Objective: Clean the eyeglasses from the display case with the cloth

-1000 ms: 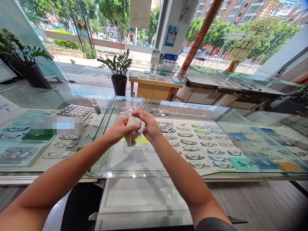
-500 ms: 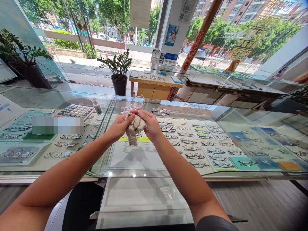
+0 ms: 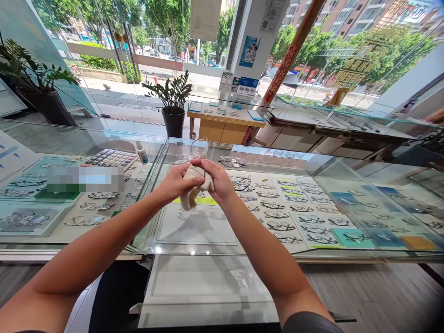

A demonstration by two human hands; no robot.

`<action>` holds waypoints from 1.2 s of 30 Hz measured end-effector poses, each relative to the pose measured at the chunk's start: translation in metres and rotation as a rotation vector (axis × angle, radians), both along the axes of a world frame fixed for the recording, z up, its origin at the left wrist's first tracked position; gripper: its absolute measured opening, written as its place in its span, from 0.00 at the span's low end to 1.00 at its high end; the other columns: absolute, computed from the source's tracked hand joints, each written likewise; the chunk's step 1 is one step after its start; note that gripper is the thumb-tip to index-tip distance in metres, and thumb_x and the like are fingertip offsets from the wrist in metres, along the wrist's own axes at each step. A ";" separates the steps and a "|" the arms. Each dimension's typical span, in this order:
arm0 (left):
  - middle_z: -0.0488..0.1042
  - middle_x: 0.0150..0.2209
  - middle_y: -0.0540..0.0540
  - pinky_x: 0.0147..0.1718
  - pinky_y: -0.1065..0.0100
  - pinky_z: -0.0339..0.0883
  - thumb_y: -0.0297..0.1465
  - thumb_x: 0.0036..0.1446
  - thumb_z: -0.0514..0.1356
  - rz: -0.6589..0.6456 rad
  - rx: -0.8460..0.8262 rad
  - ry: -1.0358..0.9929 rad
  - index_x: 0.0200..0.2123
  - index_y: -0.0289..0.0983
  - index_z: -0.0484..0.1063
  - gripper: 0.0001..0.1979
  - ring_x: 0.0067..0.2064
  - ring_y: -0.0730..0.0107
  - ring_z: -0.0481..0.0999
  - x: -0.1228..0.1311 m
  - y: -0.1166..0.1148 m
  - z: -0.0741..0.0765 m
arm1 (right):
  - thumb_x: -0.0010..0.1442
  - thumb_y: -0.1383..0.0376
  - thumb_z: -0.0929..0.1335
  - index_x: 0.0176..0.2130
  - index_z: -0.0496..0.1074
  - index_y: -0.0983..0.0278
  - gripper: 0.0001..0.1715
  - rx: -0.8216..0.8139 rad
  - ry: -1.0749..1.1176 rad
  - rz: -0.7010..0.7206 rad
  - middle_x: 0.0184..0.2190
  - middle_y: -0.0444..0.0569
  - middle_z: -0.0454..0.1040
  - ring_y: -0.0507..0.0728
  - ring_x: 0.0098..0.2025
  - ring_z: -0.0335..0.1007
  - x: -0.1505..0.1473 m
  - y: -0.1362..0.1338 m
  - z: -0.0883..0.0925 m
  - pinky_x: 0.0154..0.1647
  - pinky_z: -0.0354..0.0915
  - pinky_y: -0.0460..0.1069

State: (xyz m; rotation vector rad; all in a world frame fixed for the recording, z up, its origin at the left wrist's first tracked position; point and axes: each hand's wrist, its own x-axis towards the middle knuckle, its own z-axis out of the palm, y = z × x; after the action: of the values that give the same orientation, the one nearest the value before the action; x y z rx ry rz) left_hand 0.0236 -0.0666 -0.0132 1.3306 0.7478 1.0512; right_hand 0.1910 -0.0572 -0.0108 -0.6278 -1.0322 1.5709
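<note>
A crumpled beige cloth (image 3: 193, 175) is bunched between my two hands, above the glass counter. My left hand (image 3: 176, 183) pinches it from the left, thumb lying across its front. From the other side my right hand (image 3: 220, 181) is closed on the cloth, its fingertips meeting the left ones at the top. Thin-rimmed eyeglasses (image 3: 200, 148) stick up just beyond my fingers, one rounded rim showing; the rest is hidden by the cloth and hands. A loose end of the cloth hangs below my left thumb.
Beneath my hands runs a glass display case (image 3: 204, 252) with rows of eyeglasses inside. To the left are a calculator (image 3: 113, 157) and a small spray bottle (image 3: 141, 152). A potted plant (image 3: 173, 121) and a wooden display table (image 3: 211, 128) stand beyond the counter.
My left thumb has shifted right and down across the cloth, which now covers the wire rim that showed between my hands. The view has moved slightly.
</note>
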 end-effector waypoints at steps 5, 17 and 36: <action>0.78 0.30 0.48 0.30 0.68 0.65 0.55 0.53 0.79 0.098 0.078 0.001 0.37 0.35 0.80 0.29 0.30 0.70 0.73 0.004 -0.002 0.000 | 0.50 0.44 0.85 0.41 0.89 0.59 0.27 0.000 0.007 0.032 0.40 0.48 0.88 0.58 0.42 0.81 -0.001 -0.002 -0.001 0.47 0.77 0.52; 0.83 0.39 0.43 0.39 0.67 0.70 0.62 0.60 0.72 -0.102 -0.017 -0.050 0.47 0.35 0.83 0.35 0.40 0.62 0.79 -0.002 0.005 -0.003 | 0.50 0.45 0.85 0.36 0.88 0.58 0.23 0.066 -0.005 -0.080 0.44 0.50 0.89 0.61 0.49 0.82 0.010 0.000 0.009 0.57 0.78 0.56; 0.87 0.40 0.38 0.42 0.64 0.80 0.53 0.68 0.70 0.050 -0.081 -0.211 0.50 0.34 0.83 0.26 0.47 0.53 0.88 -0.024 0.026 0.010 | 0.55 0.50 0.80 0.30 0.89 0.55 0.13 0.187 -0.303 -0.008 0.40 0.49 0.86 0.66 0.59 0.75 0.020 0.003 0.010 0.75 0.61 0.62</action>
State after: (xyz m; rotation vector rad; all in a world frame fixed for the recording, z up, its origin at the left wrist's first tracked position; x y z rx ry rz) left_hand 0.0000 -0.0409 -0.0036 1.1172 0.6607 1.1681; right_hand 0.2108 -0.0539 -0.0010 -0.7530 -1.3829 1.3775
